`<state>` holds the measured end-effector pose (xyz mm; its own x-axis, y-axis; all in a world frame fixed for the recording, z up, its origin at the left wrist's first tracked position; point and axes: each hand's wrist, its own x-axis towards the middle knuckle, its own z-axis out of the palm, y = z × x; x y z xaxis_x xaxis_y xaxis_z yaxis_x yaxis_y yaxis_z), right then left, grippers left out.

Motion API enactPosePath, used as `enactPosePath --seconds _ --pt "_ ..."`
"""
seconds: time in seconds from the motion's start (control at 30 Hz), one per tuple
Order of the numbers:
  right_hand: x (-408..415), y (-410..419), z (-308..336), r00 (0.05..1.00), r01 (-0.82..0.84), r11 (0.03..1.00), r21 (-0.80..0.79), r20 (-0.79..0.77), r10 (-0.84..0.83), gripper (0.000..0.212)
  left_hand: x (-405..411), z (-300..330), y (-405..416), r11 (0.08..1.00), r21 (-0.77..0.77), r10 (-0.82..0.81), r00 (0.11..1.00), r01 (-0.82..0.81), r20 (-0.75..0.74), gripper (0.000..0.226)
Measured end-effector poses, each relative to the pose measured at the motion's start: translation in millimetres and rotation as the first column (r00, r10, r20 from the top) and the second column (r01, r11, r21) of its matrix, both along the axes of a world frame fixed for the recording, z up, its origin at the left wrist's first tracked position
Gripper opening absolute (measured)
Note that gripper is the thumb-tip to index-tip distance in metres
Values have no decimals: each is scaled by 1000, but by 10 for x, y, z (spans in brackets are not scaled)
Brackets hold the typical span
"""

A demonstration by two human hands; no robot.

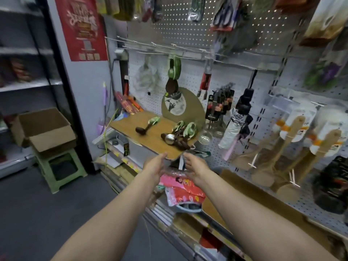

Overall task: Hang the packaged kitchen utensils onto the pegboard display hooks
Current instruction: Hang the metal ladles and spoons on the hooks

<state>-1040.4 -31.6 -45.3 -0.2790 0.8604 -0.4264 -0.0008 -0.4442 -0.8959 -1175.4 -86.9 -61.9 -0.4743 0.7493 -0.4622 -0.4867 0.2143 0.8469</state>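
Observation:
A wooden board (131, 123) lies as a shelf in front of the white pegboard (190, 80). On it rest one packaged ladle (146, 127) with a green card and a pile of several packaged utensils (178, 134). One packaged utensil (173, 76) hangs from a hook (169, 53) above. My left hand (155, 164) and my right hand (195, 164) are both stretched out below the board's near edge, fingers straight, holding nothing.
Wooden spatulas (290, 147), an umbrella (235, 127), peelers (220, 104) and strainers hang to the right. Pink and red packages (180, 189) lie on the lower shelf under my hands. A cardboard box (45, 129) sits on a green stool (60, 168) at left.

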Motion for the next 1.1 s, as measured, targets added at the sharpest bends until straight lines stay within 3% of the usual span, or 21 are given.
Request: enactPosePath --seconds 0.1,0.4,0.67,0.73,0.87,1.0,1.1 --pt "-344 546 -33 999 50 998 -29 -6 -50 28 -385 31 501 999 -53 -5 1000 4 -24 26" --pt "-1095 1824 -169 992 122 987 -101 23 -120 16 -1202 -19 1793 992 -101 -81 997 79 -10 48" --pt "-1612 2672 -420 976 219 967 -127 49 -214 32 -1757 -363 3009 976 -100 -202 978 195 -55 39" --pt "-1733 2835 -494 964 265 951 -160 67 -257 25 -1846 -481 3309 958 -102 -275 960 269 -46 33" --pt "-1940 3154 -679 937 336 930 -146 152 -315 33 -1985 -640 3863 914 -136 -389 921 381 -30 15" --pt "-2062 3401 -815 903 402 898 -177 236 -358 27 -2021 -737 4311 866 -149 -488 872 478 -37 16" --pt "-2133 3542 -907 892 422 883 -206 271 -363 44 -1990 -830 4534 797 -151 -592 806 585 -4 26"
